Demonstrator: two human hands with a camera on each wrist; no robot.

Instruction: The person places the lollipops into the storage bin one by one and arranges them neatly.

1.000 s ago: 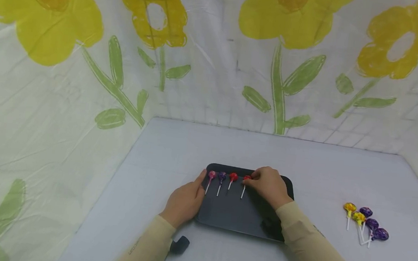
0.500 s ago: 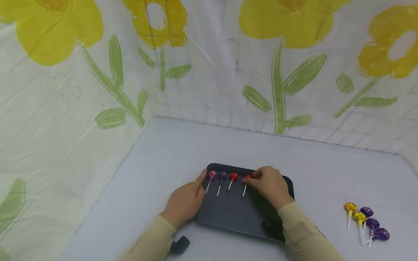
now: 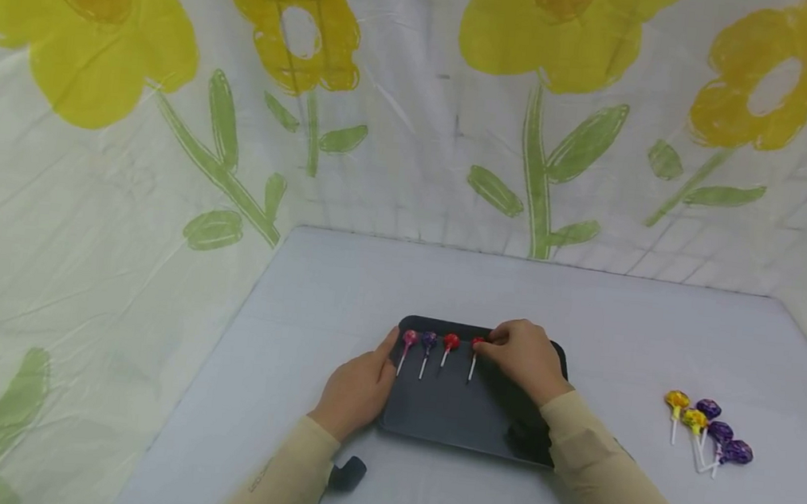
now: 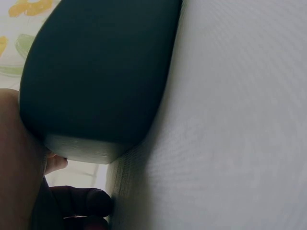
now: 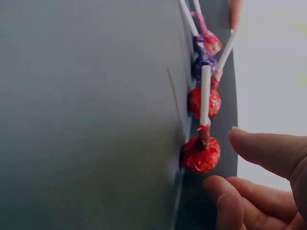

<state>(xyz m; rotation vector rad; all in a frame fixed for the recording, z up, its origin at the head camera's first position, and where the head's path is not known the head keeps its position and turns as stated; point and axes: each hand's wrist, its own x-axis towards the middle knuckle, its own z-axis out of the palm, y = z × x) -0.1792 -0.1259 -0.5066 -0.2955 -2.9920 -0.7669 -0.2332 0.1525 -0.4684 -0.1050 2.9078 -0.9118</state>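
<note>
On the dark tray (image 3: pixel 457 413) a row of lollipops lies along the far edge: a pink one (image 3: pixel 409 338), a purple one (image 3: pixel 428 340), a red one (image 3: pixel 451 342) and, rightmost, a second red one (image 5: pixel 201 155). My right hand (image 3: pixel 527 363) is at that rightmost lollipop. In the right wrist view its thumb and fingers stand apart, a small gap from the candy. My left hand (image 3: pixel 355 388) holds the tray's left edge, index finger along the side; the left wrist view shows fingers partly hidden beside the dark tray wall (image 4: pixel 96 72).
To the right of the tray, yellow lollipops (image 3: pixel 677 399) and purple lollipops (image 3: pixel 737 452) lie in a loose group on the white table (image 3: pixel 620 327). A flower-patterned sheet (image 3: pixel 414 125) hangs behind and to the left of the table.
The right hand has shifted slightly right, and its fingers have loosened from the rightmost red lollipop, which stays on the tray. The left hand keeps its place.
</note>
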